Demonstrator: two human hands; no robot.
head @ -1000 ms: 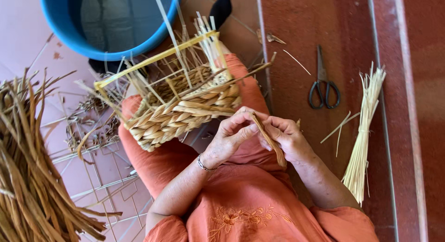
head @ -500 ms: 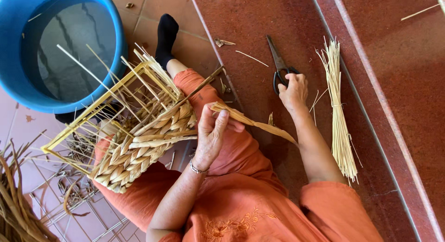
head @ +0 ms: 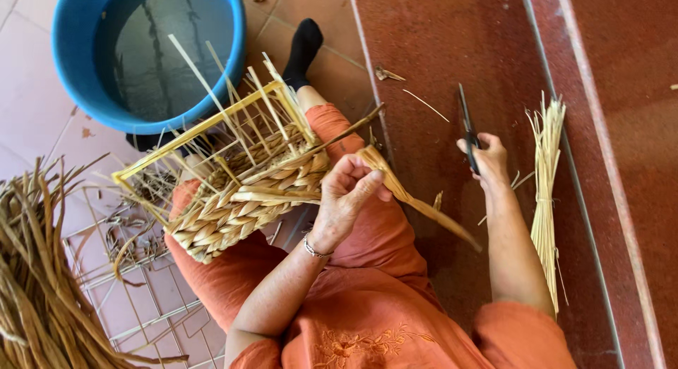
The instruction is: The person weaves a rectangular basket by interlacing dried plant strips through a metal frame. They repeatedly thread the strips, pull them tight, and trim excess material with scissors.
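A half-woven straw basket [head: 240,196] on a yellow wire frame rests on my lap, over orange clothing. My left hand [head: 347,192] is closed on a flat woven straw strand [head: 417,203] that runs from the basket's edge out to the right. My right hand [head: 486,157] is out over the red floor and grips black scissors [head: 466,125], their blades pointing away from me. A thin bundle of pale straw [head: 545,192] lies just right of that hand.
A blue tub of water [head: 152,51] stands at the top left. A heap of brown dried leaves [head: 35,270] lies at the left, next to a bare wire frame [head: 141,305] on the tiles. My black-socked foot [head: 302,48] reaches toward the tub. Straw scraps dot the red floor.
A second ago both hands worked the strand at the basket. The right hand then reached out to the scissors on the floor and now has them lifted in its grip. The left hand keeps the strand.
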